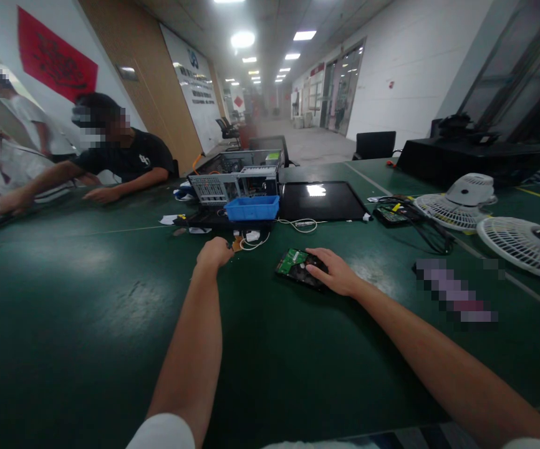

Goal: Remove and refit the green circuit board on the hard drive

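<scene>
The drive (294, 265) lies green board up on the table (87, 299), its right end clasped under the fingers of the right hand (338, 273), while the left hand (214, 254) sits clenched near its left, beside a white cable (251, 240).

Short white slvs (160, 434), bare forearms (190, 337)

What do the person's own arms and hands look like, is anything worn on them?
The left hand and right hand are bare: no gloves, and no watch or ring shows. Both forearms are uncovered; a short white sleeve ends each upper arm at the picture's bottom edge.
</scene>
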{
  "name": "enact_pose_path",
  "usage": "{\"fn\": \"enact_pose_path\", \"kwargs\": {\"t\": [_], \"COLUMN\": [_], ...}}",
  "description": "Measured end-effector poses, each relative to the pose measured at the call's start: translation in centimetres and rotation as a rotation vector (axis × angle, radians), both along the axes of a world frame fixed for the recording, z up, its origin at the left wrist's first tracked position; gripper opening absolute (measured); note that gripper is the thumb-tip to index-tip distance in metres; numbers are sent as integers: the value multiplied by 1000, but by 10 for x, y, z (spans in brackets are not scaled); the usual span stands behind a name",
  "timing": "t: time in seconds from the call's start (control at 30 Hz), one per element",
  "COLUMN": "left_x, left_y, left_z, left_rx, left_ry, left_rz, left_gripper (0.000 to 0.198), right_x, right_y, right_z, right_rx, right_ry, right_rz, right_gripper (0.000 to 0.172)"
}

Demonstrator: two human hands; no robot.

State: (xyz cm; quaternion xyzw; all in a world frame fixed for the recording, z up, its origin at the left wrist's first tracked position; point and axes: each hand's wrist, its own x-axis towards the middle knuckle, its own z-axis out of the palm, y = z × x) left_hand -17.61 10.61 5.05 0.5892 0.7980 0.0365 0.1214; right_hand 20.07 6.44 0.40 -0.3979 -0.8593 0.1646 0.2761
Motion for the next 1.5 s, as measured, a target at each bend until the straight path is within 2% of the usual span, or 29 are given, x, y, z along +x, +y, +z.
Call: {"fn": "enact_pose_path", "kwargs": {"t": [0.1, 0.23, 0.33, 0.47, 0.83, 0.97, 1.13, 1.3, 1.4, 1.5], "left_x": [-3, -3, -1, 2, 3, 2, 5, 32, 55, 73], "left_y": [1, 4, 5, 4, 0, -1, -4, -11, -14, -17], "left_z": [-8, -11, -10, -7, -3, -1, 15, 30, 32, 30], "left_rx": [-43, -84, -114, -136, -143, -148, -69, 13, 11, 33], "left_ry": [-2, -13, -23, -29, -2, 16, 44, -59, -132, -165], "left_rz": [26, 50, 60, 61, 20, 21, -4, -181, -286, -359], "left_gripper": [24, 27, 28, 27, 16, 11, 10, 16, 15, 17], "right_x": [-1, -2, -3, -2, 5, 12, 16, 9, 6, 5], "right_y": [-4, -10, -14, -14, -11, -10, -10, -15, -16, -16], "right_z": [2, 5, 6, 9, 12, 18, 20, 16, 16, 16], "right_rx": [23, 32, 21, 15, 1, -6, -4, 72, 99, 115], "right_ry": [-83, -176, -222, -249, -266, -267, -279, -266, -275, -290], "right_rz": [-12, -42, -36, -24, 70, 122, 138, 95, 92, 98], "right_gripper": [72, 96, 102, 98, 74, 77, 78, 79, 80, 73]}}
